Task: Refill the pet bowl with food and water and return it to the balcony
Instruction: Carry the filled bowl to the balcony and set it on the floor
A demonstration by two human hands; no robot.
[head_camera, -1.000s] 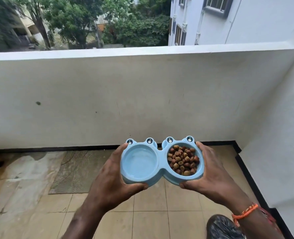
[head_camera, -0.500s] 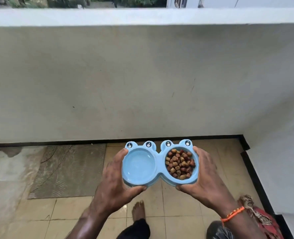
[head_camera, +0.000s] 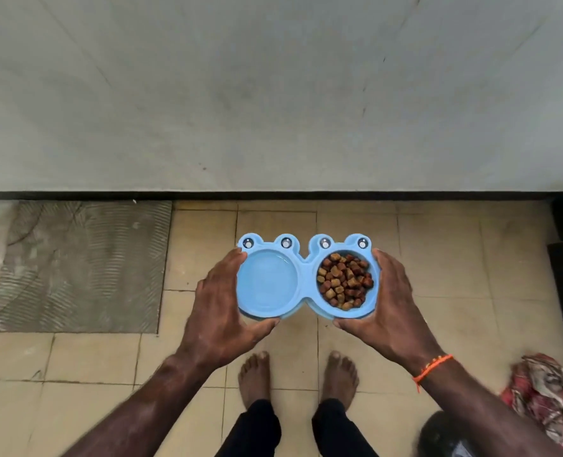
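Head view: left hand [head_camera: 219, 319] and right hand [head_camera: 394, 310] grip on unlabelled, seemingly water-filled pet bowl [head_camera: 303, 280].

Both hands, left hand [head_camera: 222, 313] and right hand [head_camera: 390, 303], grip blue pet bowl [head_camera: 303, 278] above tiled floor [head_camera: 438, 258]; kibble [head_camera: 344, 280] in right compartment.

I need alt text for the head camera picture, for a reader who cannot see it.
Seen from above, a person's left hand and right hand hold a blue double pet bowl over a tiled balcony floor. Its left compartment holds water, its right brown kibble. Bare feet show below, a grey mat at left.
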